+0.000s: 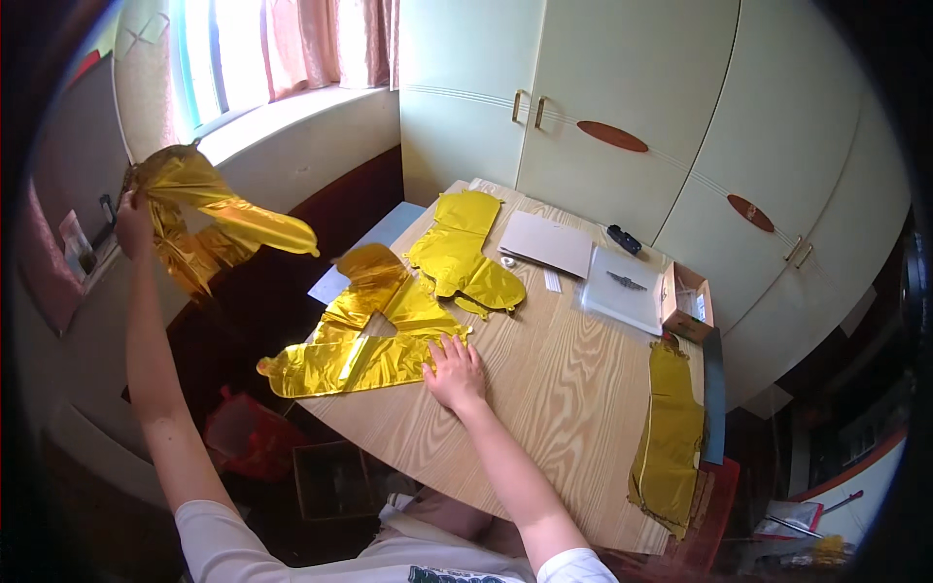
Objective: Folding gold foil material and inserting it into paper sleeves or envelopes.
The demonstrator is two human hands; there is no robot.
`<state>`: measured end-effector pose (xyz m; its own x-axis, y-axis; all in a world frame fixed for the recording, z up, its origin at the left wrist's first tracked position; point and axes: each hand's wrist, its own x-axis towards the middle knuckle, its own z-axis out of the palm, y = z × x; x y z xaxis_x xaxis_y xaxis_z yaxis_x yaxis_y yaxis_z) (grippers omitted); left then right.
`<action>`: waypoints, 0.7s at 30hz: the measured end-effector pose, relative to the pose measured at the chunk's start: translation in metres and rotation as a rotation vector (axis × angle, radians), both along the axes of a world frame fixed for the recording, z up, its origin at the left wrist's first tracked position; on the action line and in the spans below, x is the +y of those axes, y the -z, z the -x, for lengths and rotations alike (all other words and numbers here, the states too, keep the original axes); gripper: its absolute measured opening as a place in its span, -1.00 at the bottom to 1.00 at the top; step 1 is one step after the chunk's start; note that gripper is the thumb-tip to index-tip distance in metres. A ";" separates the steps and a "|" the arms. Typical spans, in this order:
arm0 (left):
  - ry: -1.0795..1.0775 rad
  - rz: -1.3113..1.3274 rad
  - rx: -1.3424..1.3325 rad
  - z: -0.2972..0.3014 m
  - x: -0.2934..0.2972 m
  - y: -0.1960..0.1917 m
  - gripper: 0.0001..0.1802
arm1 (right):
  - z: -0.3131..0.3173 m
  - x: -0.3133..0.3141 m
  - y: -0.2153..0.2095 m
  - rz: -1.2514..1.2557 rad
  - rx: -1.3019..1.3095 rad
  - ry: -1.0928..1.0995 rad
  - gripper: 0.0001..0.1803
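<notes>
Up at the left, beside the wall, my left hand (135, 223) is closed on a flat gold foil balloon (199, 185), which hangs from my fingers. Its lower part droops and one arm of it points right. My right hand (455, 375) lies on the table with fingers spread, the fingertips touching the edge of another gold foil balloon (335, 367). That one is uninflated and creased, with a gap in its middle. Behind it, a third gold foil balloon (455, 243) lies flat. At the right edge of the table lies a long, narrow gold foil balloon (669, 428).
The wooden table (544, 389) carries a grey-white board (546, 243), a clear plastic packet (622, 296), a black object (624, 239) and a small wooden box (687, 301). Pale cabinets (622, 78) stand behind. A red bag (248, 428) and a dark crate (333, 481) sit below the table's left edge.
</notes>
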<state>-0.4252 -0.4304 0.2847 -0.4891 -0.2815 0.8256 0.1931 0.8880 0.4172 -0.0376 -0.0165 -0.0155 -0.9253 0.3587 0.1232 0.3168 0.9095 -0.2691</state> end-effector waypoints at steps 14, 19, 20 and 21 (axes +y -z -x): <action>0.502 1.272 -0.079 -0.278 0.198 0.101 -0.88 | -0.034 -0.024 -0.017 0.440 0.294 -0.216 -0.30; 1.098 0.830 -0.619 -0.348 0.252 0.122 -0.73 | -0.098 -0.071 -0.040 1.258 0.260 -0.392 -0.22; 1.138 0.775 -0.640 -0.357 0.263 0.121 -0.74 | -0.108 -0.076 -0.037 1.281 0.280 -0.406 -0.24; 1.185 0.721 -0.654 -0.365 0.278 0.119 -0.75 | -0.116 -0.078 -0.039 1.297 0.306 -0.414 -0.26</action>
<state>-0.0598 -0.1521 0.1656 -0.4573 0.8733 0.1682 0.8735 0.4055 0.2695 0.0782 -0.0942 0.0236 -0.9879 0.0815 0.1323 -0.1349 -0.0271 -0.9905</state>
